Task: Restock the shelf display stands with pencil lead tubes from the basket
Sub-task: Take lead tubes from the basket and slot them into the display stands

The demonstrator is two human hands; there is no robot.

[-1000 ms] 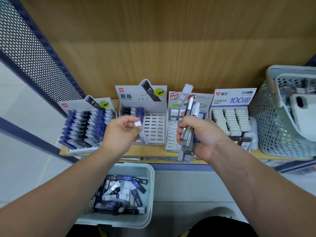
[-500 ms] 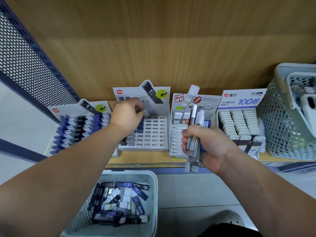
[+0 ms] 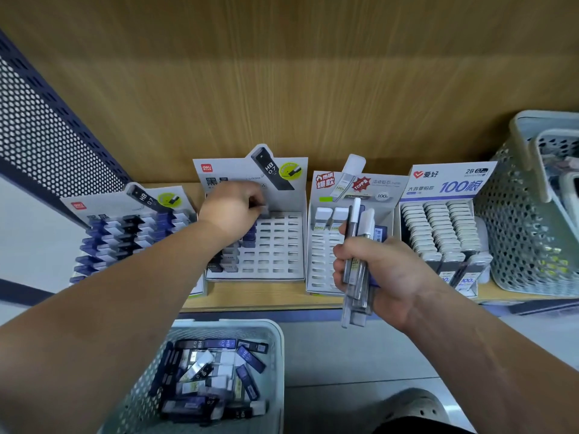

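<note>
My left hand [image 3: 233, 209] reaches into the top rows of the second display stand [image 3: 275, 245] and pinches a pencil lead tube [image 3: 264, 209] at a slot there. My right hand [image 3: 376, 274] grips a bundle of clear lead tubes [image 3: 355, 264] with white caps, held upright in front of the third stand [image 3: 326, 249]. The pale basket [image 3: 266, 327] below the shelf holds several dark blue, black and white tubes [image 3: 213, 377].
A full stand [image 3: 131, 233] sits at the far left and another full stand [image 3: 445, 227] at the right. A perforated basket [image 3: 517, 230] stands on the shelf's right end. A blue mesh panel [image 3: 40, 142] borders the left side. Wood backing rises behind.
My left hand carried one tube from in front of the shelf edge up and back to the second stand's top rows. The right hand kept its bundle and barely moved.
</note>
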